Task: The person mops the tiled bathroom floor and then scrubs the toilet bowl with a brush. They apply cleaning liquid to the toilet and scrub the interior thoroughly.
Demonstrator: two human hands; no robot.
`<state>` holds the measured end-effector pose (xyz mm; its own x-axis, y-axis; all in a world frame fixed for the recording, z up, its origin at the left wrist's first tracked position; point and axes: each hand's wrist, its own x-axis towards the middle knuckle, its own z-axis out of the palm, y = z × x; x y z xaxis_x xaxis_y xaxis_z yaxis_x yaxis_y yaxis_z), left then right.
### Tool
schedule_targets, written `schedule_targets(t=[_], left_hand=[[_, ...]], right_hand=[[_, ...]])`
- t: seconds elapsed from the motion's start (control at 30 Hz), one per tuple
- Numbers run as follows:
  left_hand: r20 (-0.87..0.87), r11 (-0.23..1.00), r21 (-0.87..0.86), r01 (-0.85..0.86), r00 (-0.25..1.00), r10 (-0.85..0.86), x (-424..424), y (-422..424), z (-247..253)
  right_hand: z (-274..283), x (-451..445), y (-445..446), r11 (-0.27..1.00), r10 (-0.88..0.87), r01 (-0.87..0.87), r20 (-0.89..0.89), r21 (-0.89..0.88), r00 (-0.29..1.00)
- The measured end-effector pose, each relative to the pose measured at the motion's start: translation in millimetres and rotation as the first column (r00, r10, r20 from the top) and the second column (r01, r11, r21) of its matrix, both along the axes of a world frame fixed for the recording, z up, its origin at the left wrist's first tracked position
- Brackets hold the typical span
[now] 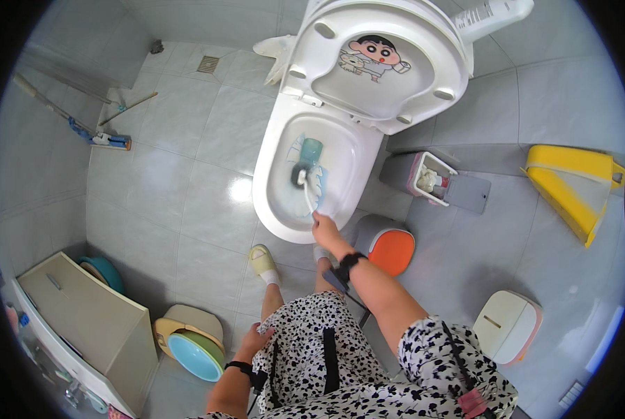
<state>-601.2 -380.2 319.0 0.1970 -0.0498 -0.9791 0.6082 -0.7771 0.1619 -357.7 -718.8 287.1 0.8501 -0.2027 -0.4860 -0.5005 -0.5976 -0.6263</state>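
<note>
My right hand (325, 230) grips the white handle of a toilet brush (308, 196). The brush's dark head is down inside the bowl of a white toilet (270, 209), beside the blue-green water at the drain. Streaks of blue liquid (321, 183) run along the bowl's inner wall. Both the seat and the lid (422, 78) stand raised, and a cartoon sticker (375, 55) shows on the lid. Lower down, at my side, my left hand (255, 341) is closed on the fabric of my black-and-white patterned dress (312, 335).
Right of the toilet are an open grey bin (398, 170), an orange-lidded bin (393, 251) and a yellow dustpan (569, 183). A white lidded box (506, 327) stands lower right. At left are a vanity cabinet (92, 324), basins (194, 356) and a floor mop (108, 140).
</note>
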Motion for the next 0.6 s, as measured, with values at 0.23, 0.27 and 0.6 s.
schedule_targets(t=[0.23,0.27,0.6], left_hand=[[-0.182,0.942,-0.07,0.327,0.925,-0.335,26,-62,52],[-0.189,0.923,-0.076,0.377,0.904,-0.384,33,-68,56],[-0.349,0.923,-0.115,0.367,0.855,-0.383,29,-86,60]], right_hand=[[32,-18,34,0.928,-0.169,0.183,-0.072,0.325,0.983],[1,-3,23,0.878,-0.263,0.269,-0.07,0.396,0.962],[35,-7,39,0.817,-0.308,0.341,-0.147,0.465,0.94]])
